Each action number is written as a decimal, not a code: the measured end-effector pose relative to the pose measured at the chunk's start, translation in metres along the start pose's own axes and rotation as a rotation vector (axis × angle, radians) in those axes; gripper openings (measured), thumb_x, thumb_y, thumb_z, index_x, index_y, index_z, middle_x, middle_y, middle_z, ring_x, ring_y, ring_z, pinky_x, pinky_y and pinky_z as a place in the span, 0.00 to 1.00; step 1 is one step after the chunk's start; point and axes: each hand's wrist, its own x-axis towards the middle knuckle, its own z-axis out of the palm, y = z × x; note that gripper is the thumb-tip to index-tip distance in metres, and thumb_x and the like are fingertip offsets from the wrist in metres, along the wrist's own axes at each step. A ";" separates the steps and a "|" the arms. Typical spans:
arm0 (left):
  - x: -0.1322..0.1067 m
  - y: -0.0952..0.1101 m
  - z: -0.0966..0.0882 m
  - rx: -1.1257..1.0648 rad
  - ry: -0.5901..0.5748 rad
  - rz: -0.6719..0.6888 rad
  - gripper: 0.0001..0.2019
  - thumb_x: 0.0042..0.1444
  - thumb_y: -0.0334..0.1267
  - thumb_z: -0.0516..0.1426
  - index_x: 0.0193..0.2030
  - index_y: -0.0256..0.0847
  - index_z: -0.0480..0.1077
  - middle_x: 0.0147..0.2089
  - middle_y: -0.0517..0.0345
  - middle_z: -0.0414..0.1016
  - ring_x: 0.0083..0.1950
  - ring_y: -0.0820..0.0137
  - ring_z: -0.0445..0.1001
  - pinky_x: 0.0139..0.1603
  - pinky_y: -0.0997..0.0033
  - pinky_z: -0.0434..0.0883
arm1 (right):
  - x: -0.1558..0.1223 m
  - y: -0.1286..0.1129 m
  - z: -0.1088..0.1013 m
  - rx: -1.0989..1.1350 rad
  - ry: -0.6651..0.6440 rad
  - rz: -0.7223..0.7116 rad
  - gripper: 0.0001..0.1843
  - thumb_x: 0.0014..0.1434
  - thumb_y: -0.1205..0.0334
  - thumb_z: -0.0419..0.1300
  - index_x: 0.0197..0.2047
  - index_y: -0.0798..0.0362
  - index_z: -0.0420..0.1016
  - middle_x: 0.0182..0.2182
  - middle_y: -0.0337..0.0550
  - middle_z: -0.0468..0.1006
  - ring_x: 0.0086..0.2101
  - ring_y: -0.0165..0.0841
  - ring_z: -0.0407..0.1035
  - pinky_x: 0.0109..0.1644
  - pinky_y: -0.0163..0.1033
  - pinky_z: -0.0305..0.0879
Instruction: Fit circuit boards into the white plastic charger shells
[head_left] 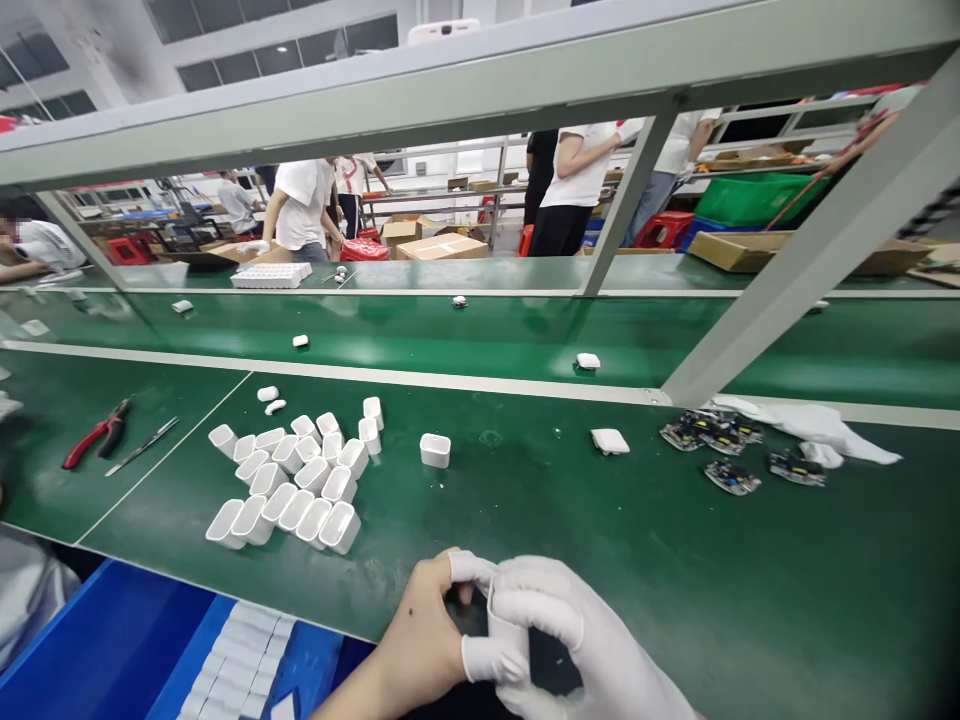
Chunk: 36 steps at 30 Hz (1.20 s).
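Note:
At the front edge of the green bench, my left hand (427,625), with white finger cots on its thumb and a finger, pinches a white plastic housing (510,632). Wrapped round the same housing from the other side is my right hand (581,620), in a white glove. Fingers cover much of the part, so its inside cannot be seen. Ahead and to the left stand several open white plastic cases (289,480) in a cluster. One more white case (435,452) stands apart from them. A white piece (610,441) lies farther right.
Several circuit boards (731,477) lie at right beside a white cloth (817,425). Red-handled pliers (94,435) and tweezers (142,446) rest at left. Below the bench is a blue bin (105,640). A slanted metal post (810,220) rises at right. People stand beyond the conveyor (510,335).

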 end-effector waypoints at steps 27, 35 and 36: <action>0.007 -0.002 0.007 0.304 0.192 0.441 0.24 0.45 0.47 0.68 0.49 0.42 0.73 0.40 0.53 0.76 0.39 0.66 0.71 0.39 0.67 0.72 | 0.010 -0.006 0.003 0.849 0.109 0.785 0.22 0.57 0.41 0.61 0.41 0.52 0.69 0.36 0.43 0.68 0.37 0.38 0.63 0.43 0.41 0.64; 0.010 -0.003 0.007 0.305 0.218 0.468 0.24 0.45 0.50 0.67 0.47 0.42 0.74 0.40 0.52 0.77 0.38 0.65 0.71 0.38 0.66 0.72 | 0.011 -0.001 0.005 1.019 0.044 0.788 0.22 0.56 0.41 0.62 0.37 0.53 0.68 0.34 0.41 0.65 0.36 0.35 0.61 0.41 0.39 0.63; 0.011 -0.004 0.006 0.321 0.217 0.492 0.24 0.45 0.49 0.67 0.48 0.43 0.73 0.40 0.52 0.77 0.38 0.65 0.70 0.38 0.66 0.72 | 0.010 0.000 0.006 1.093 0.038 0.797 0.22 0.56 0.42 0.62 0.35 0.54 0.67 0.33 0.40 0.64 0.34 0.34 0.60 0.39 0.37 0.62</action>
